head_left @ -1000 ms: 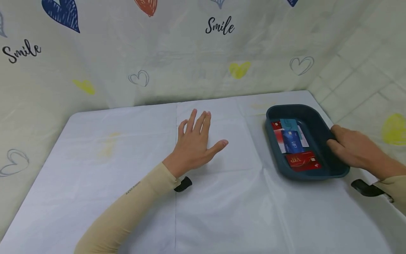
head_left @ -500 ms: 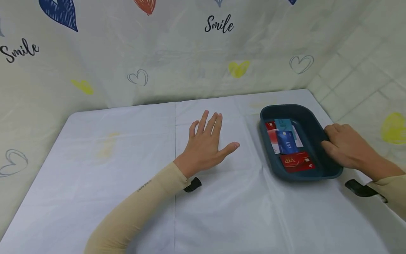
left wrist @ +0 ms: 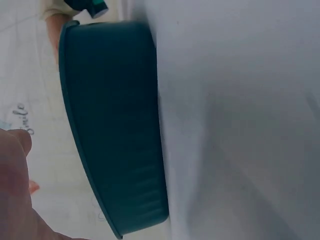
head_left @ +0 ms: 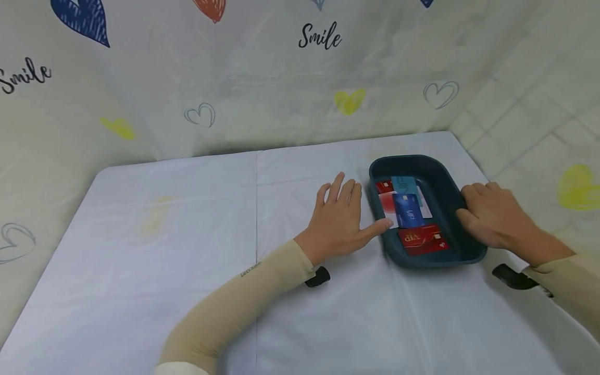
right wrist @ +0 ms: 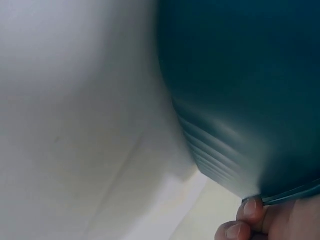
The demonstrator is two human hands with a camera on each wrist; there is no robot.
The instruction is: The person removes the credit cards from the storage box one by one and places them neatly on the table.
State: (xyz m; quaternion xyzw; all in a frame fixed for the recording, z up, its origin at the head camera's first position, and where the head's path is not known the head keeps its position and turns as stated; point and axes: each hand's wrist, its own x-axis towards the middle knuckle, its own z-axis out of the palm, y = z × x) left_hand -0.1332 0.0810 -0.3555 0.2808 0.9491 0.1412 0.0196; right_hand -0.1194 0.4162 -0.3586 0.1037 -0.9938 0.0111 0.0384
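A dark teal plastic basin (head_left: 452, 208) rests on the table at the right in the head view. Inside it lie several cards: a blue VIP card (head_left: 409, 210), a red VIP card (head_left: 424, 240), a light-blue card (head_left: 404, 184), and others partly covered beneath. My right hand (head_left: 498, 214) grips the basin's right rim, thumb on the inner side and fingers curled over the edge. Beside the left rim is my left hand (head_left: 338, 221), fingers spread and straight, holding nothing. Its thumb overlaps the rim in the head view, but the left wrist view shows a gap between thumb (left wrist: 17, 145) and basin.
A white cloth with creases covers the table (head_left: 178, 250). Behind it hangs a pale curtain (head_left: 262, 67) printed with hearts and "Smile". The table's right edge runs close to the basin and my right hand. A black strap piece (head_left: 514, 277) sits under each wrist.
The basin has shifted a little to the left with my right hand gripping it. My left hand has moved right, from the middle of the table to the basin's left side.
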